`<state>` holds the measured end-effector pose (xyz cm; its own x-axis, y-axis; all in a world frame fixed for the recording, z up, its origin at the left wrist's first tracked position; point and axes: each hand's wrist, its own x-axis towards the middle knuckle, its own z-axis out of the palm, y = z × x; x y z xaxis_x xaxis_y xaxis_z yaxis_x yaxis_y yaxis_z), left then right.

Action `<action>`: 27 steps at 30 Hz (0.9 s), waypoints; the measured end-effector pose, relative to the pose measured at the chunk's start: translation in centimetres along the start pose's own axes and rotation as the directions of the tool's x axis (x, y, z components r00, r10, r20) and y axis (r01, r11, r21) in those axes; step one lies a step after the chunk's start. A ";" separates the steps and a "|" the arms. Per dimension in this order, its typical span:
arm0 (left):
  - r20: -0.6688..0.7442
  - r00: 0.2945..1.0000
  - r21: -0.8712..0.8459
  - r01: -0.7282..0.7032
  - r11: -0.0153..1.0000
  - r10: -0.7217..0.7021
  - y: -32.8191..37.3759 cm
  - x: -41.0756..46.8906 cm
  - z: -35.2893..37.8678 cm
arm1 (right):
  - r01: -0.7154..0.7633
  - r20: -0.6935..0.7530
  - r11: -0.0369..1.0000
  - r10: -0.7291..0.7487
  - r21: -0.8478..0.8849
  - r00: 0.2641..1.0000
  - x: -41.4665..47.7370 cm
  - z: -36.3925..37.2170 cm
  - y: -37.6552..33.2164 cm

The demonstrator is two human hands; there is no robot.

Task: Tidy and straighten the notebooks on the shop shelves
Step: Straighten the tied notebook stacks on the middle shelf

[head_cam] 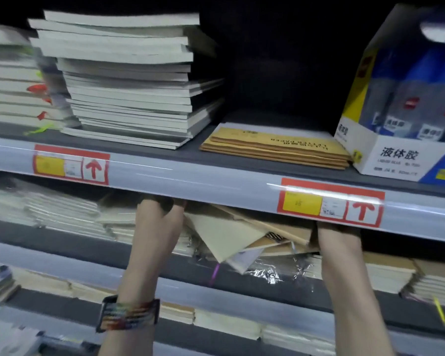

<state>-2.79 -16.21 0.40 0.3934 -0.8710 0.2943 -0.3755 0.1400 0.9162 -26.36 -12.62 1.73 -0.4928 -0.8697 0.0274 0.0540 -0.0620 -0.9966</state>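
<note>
Both of the person's arms reach up into the middle shelf, where the notebooks being tidied lie. The left hand, with a striped, many-coloured band on its wrist, goes in under the grey front rail of the shelf above. Its fingers are hidden behind that rail, so it cannot be told whether they are spread, pressed together or pinching anything. The right hand goes in further right, below the right price label. Its fingers are hidden in the same way and their state cannot be told either; the hand lies against the right end of the messy pile.

Between the two hands sits the messy pile of notebooks. A cream cover lies tilted with one corner pointing down over the shelf edge, and brown covers are crossed at angles behind it. Crinkled clear wrap shows beneath the pile, and a purple ribbon hangs down at the front.

On the upper shelf stands a tall, uneven stack of notebooks, with a second, blurred stack to its left. To the right lie a few flat brown notebooks, just beside a blue and white box of glue. Another price label sits on the rail at the left. More stacks fill the shelves lower down.
</note>
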 end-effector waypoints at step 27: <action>0.122 0.992 -0.363 0.071 0.929 -0.028 -0.7 -0.6 -2.9 | 0.201 -0.145 0.976 -0.187 0.088 0.971 -7.0 0.4 -0.5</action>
<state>-0.32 -14.39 0.32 0.2988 -0.9255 0.2329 -0.0167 0.2389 0.9709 -22.55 -6.71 2.05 -0.6152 -0.7621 0.2020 0.0297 -0.2784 -0.9600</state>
